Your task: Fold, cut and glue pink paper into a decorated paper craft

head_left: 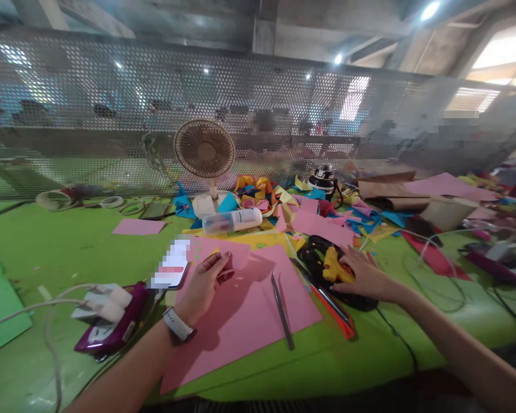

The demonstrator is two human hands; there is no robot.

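My left hand (208, 281), with a watch on its wrist, is closed in a pinch on a small piece of pink paper (241, 252). Beneath it lies a large pink sheet (241, 332). My right hand (365, 274) reaches over a yellow glue gun (336, 265), thumb and fingers spread on either side of it. The gun rests on a coiled black cable (312, 249); how firmly I touch it cannot be seen. Metal tweezers (281, 310) lie on the pink sheet, and a red-orange utility knife (333, 307) lies across its right edge.
A phone (172, 264) and a purple power strip (114, 324) with white chargers sit left. Behind are a bottle (232, 221), a small fan (205, 149), coloured paper scraps (262, 192) and a black-topped jar (324, 179). Perforated metal screen (124, 115) stands at the back. Cables trail right.
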